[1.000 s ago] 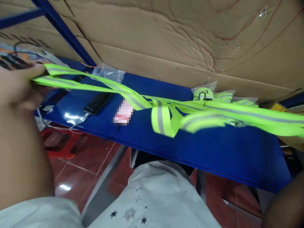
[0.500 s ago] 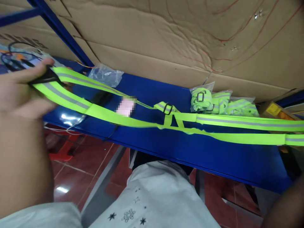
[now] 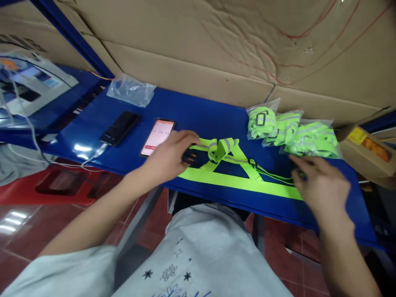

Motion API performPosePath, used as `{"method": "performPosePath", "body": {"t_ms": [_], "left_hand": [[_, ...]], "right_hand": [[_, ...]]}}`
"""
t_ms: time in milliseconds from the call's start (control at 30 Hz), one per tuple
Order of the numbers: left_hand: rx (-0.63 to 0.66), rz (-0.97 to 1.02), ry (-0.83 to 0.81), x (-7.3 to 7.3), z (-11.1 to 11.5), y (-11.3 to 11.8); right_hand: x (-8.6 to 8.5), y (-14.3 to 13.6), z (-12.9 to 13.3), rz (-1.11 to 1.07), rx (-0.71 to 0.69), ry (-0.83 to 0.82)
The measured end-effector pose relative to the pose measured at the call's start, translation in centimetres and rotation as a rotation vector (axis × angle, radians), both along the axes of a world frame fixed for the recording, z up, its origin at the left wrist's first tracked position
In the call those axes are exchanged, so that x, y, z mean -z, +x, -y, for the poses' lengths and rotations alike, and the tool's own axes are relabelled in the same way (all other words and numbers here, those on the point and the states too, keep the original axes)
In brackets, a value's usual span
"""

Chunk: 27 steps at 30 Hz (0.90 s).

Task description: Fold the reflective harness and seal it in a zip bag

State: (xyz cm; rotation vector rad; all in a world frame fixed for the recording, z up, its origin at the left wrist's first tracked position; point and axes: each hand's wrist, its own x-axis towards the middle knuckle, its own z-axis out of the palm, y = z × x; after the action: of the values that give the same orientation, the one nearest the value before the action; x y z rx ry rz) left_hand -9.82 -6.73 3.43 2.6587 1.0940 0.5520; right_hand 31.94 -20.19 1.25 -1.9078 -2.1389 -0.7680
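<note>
Lime reflective strap (image 3: 235, 182) | right of frame centre, long axis left-to-right over bench (image 3: 204, 111) | left hand (image 3: 170, 154), right hand (image 3: 324, 185) grip opposite ends

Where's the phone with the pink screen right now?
In the head view, the phone lies on the blue table, left of the middle, between the black device and the left hand, which partly hides it.
</note>
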Motion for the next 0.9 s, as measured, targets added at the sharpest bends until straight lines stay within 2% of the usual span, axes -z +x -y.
{"method": "performPosePath", "body": {"t_ms": [33,100,167,233,333,467,533,600,667,733,800,900], "left_hand": [[0.061,-0.113,0.007,0.8,-0.5,1.2],[0.174,-0.299,-0.004,1.9,-1.5,3.0],[0.223,-0.397,0.011,2.6,-2.3,4.1],[0.204,-0.436,0.053,2.8,-2.6,4.7],[0.144,-0.453,0.077,2.3,-2.9,4.5],[0.082,-0.399,0.033,0.7,-3.7,3.2],[0.083,-0.368,0.019,0.1,-3.8,3.1],[0.122,-0.336,0.017,-0.2,-3.5,3.7],[0.195,-0.341,0.017,0.3,-3.0,5.1],[0.254,-0.382,-0.012,1.2,-2.9,6.6],[0.251,-0.395,-0.054,2.3,-3.5,7.7],[0.166,-0.389,-0.076,3.5,-4.5,8.1]], "right_hand": [[0.2,-1.9,-0.5,0.02,-0.08,-0.109],[1.1,-4.4,-1.4,0.003,-0.231,-0.228],[2.3,-5.4,-1.9,-0.059,-0.331,-0.309],[3.4,-5.2,-2.0,-0.135,-0.359,-0.331],[3.9,-4.1,-1.2,-0.157,-0.314,-0.28],[2.4,-1.7,0.1,-0.229,-0.253,-0.264],[1.5,-0.4,0.2,-0.363,-0.203,-0.349],[0.5,0.7,0.0,-0.554,-0.159,-0.51],[-0.4,1.5,-0.4,-0.766,-0.131,-0.675],[-1.2,2.3,-0.7,-0.941,-0.074,-0.76],[-1.8,3.3,-1.0,-1.084,0.008,-0.75],[-2.3,5.2,-0.7,-1.176,0.12,-0.583]]}}
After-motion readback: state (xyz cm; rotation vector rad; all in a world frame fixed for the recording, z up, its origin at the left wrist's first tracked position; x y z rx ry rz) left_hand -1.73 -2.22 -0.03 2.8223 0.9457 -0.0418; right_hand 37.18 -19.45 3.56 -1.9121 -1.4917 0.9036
